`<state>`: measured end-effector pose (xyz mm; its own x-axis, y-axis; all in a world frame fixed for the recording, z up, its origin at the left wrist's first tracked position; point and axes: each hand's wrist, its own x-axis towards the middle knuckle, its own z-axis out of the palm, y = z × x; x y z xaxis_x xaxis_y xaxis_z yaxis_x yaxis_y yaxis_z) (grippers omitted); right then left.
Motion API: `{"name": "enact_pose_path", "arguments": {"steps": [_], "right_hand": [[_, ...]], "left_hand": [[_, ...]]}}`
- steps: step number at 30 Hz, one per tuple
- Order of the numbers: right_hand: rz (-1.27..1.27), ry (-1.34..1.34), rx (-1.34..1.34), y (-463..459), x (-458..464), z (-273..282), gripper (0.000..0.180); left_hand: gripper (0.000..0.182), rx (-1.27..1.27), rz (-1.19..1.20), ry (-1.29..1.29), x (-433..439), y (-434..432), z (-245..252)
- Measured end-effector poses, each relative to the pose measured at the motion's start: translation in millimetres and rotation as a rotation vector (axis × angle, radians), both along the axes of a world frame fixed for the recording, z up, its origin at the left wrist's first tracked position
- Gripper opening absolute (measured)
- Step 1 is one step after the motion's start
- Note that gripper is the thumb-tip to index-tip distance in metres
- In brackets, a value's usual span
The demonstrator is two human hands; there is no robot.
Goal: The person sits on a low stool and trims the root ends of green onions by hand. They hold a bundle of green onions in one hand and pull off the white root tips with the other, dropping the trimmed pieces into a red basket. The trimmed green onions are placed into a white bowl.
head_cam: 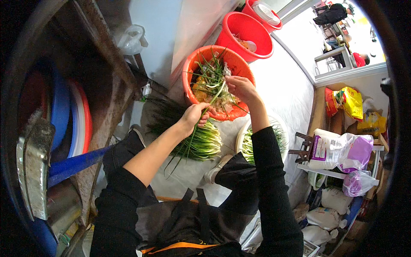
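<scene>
My left hand (196,119) is closed around the green stalk of a scallion (217,95), whose long leaves trail down past my wrist. At its white end, the fingertips of my right hand (241,89) pinch the same scallion. Both hands are over the near side of a red plastic tub (188,84) lined with a bag. Inside the tub lie scallion trimmings (210,71) and papery peelings. Below my left hand a thick bundle of scallions (202,141) rests on the floor, white ends to the right. A white basin (239,141) with more scallions stands partly behind my right forearm.
Beyond the tub are a red bucket (224,30) with scraps inside and another red bucket (249,9) holding white lids. Shelves with bags (330,151) line the right side. At left stands a rusty metal frame (110,54) with basins (75,115). People are visible through a doorway.
</scene>
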<state>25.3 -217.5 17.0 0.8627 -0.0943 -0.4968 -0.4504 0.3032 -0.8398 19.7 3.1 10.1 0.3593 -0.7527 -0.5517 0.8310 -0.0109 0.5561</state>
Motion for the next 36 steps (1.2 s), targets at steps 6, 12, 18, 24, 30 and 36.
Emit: {"name": "enact_pose_path", "arguments": {"steps": [6,12,18,24,30,36], "right_hand": [[-0.177,-0.25,0.196,-21,22,-1,0.013],[0.02,-0.32,-1.368,-54,-9,-60,0.016],[0.071,-0.142,-1.769,-19,-29,-54,0.011],[0.247,-0.052,-1.005,-13,-62,-39,0.044],[0.097,-0.23,-0.5,34,-108,7,0.022],[-0.299,-0.067,-0.2,-16,-154,-2,0.02]], "left_hand": [[0.032,-0.003,-0.011,-0.022,2,6,-1],[0.03,-0.072,0.029,-0.036,-3,-10,1],[0.028,0.023,0.082,-0.217,-5,-6,-4],[0.028,-0.036,0.005,-0.258,-19,-21,6],[0.022,0.012,-0.19,-0.485,-35,-34,9],[0.016,-0.002,-0.468,-0.685,-58,-53,-9]]}}
